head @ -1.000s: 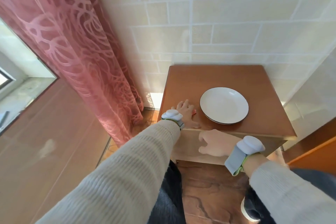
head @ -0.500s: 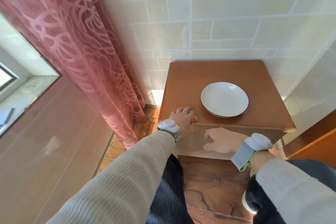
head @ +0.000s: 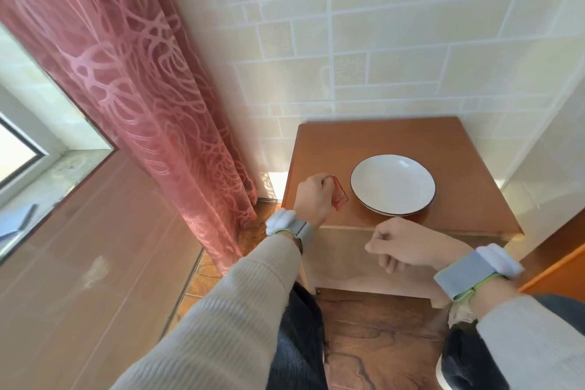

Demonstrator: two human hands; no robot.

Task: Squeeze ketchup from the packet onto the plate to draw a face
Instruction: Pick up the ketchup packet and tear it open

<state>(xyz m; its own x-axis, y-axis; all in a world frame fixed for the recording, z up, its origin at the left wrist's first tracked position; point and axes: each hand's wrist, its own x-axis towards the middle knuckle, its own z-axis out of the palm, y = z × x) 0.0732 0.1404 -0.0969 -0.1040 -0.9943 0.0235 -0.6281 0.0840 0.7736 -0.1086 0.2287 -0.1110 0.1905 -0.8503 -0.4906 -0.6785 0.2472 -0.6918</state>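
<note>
A white plate [head: 392, 184] with a dark rim sits on the small brown wooden table [head: 380, 142], and nothing lies on it. My left hand [head: 313, 196] grips a red ketchup packet [head: 338, 197] just left of the plate, lifted a little off the tabletop. My right hand [head: 402, 245] hovers in front of the table's near edge, below the plate, with its fingers loosely curled and holding nothing.
A pink patterned curtain [head: 133, 73] hangs to the left of the table. A tiled wall [head: 380, 41] backs the table and another wall closes it in on the right. A window [head: 28, 152] is at far left. My knees are below.
My left hand has picked the packet up from the tabletop, where it lay under the fingers before. My right hand has risen slightly toward the table edge. The camera has tilted up.
</note>
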